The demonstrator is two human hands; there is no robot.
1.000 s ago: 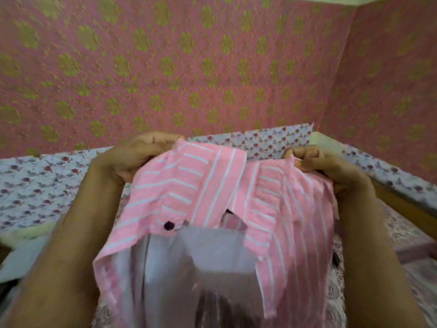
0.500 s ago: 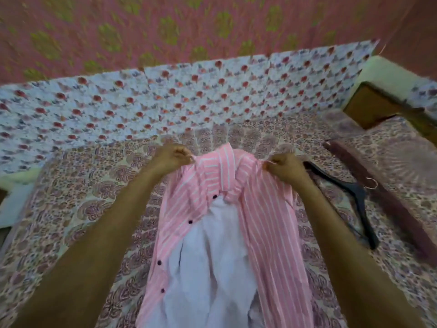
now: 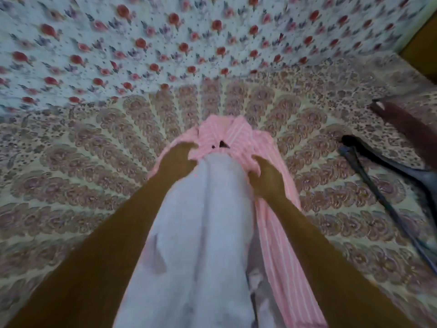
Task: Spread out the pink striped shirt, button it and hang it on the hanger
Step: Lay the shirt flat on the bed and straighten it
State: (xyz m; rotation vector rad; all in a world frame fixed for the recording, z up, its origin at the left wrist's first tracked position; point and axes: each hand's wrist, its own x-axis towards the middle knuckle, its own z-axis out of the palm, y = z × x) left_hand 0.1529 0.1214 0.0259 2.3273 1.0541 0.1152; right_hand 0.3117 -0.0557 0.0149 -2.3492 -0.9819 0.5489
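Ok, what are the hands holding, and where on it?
Both hold the pink striped shirt just below its collar: left hand on one open front edge, right hand on the other.

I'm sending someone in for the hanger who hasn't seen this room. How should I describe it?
On the patterned bedspread, look right of the pink striped shirt. The hanger lies flat there, apart from the shirt. It is the only thin black angled shape; the brown strip beyond it is broader.

Shirt (image 3: 238,140): soft matt woven cloth, pale inner face. Bedsheet (image 3: 94,147): matt printed cloth. Hanger (image 3: 387,166): smooth, dark, slightly glossy.
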